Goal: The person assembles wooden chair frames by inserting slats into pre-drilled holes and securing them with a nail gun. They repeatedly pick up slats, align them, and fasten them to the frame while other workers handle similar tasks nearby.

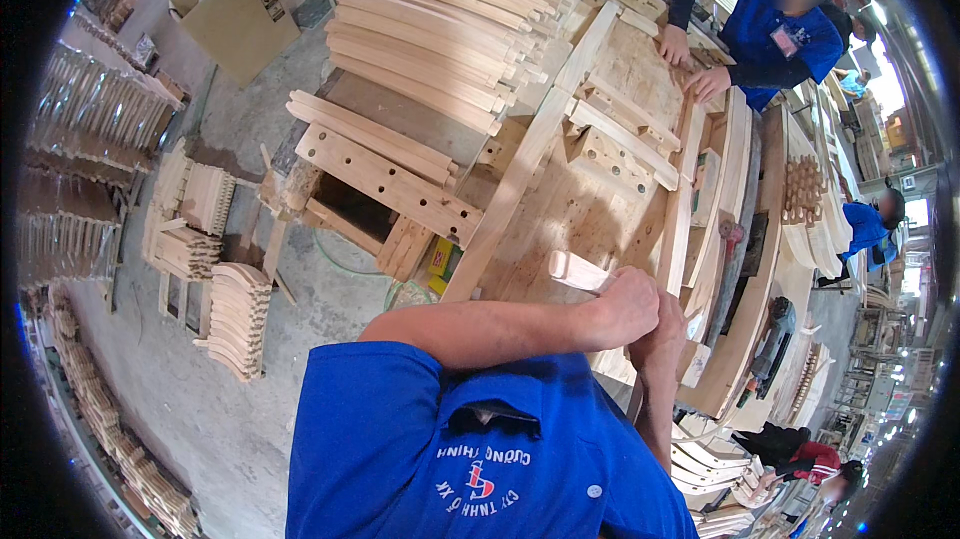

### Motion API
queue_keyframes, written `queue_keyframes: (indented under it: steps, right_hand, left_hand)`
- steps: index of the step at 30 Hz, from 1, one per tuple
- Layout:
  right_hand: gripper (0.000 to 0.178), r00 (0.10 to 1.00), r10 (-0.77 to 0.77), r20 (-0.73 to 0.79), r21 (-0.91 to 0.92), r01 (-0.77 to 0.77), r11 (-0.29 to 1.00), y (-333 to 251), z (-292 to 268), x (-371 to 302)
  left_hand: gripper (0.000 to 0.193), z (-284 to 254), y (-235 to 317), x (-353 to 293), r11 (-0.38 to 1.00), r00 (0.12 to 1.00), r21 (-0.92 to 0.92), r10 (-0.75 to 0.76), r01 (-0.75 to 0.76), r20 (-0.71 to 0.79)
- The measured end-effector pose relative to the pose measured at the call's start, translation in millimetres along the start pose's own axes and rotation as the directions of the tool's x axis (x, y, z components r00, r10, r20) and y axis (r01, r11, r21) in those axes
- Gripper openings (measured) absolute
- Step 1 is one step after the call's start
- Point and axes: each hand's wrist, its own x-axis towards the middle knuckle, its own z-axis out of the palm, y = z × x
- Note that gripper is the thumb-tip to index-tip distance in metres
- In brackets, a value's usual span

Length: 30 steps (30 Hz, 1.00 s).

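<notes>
My left hand (628,305) is closed around a pale wooden piece (574,270) with a rounded end, which sticks out to the left of the fist. My right hand (664,331) is right against the left one, its fingers curled. What it grips is mostly hidden behind the left hand and wrist. Both hands are above the near part of a wooden workbench (530,189) edged with long rails. Farther along on the bench lies a wooden block with holes (608,164), next to a wooden bar (625,146).
Across the bench, a co-worker in blue (780,29) has both hands on wood. Stacked curved slats (420,49) stand at the far left, beside a drilled board (385,184). A power tool (770,349) and a hammer (730,249) lie to the right. A cardboard box (235,24) stands on the floor.
</notes>
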Motion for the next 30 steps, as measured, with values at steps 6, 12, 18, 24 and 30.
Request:
queue_keyframes:
  steps: [6, 12, 18, 24, 30]
  right_hand:
    - [0.026, 0.997, -0.08, -0.02, -0.033, 0.079, 0.996, 4, 9, 3]
    - [0.025, 0.998, -0.068, -0.014, -0.077, 0.066, 0.995, 5, 12, 3]
    - [0.026, 0.999, -0.029, 0.033, 0.007, 0.028, 1.0, -2, 10, 5]
    - [0.042, 0.996, -0.06, 0.067, 0.093, 0.054, 0.994, -11, 3, 5]
    - [0.029, 0.993, 0.053, 0.104, 0.462, -0.095, 0.882, -22, -22, 5]
  left_hand:
    - [0.016, -1, 5, -5, 0.97, 0.999, 0.244, 0.008, 0.001, -0.037]
    - [0.021, 4, 4, -2, 0.967, 1.0, 0.255, 0.013, -0.016, 0.013]
    - [0.017, -3, 2, -3, 0.974, 1.0, 0.227, 0.004, -0.01, 0.028]
    - [0.021, -10, -10, 1, 0.998, 0.993, 0.028, 0.053, -0.056, 0.11]
    - [0.024, -5, -41, -12, 0.907, 0.993, -0.407, -0.113, 0.111, 0.02]
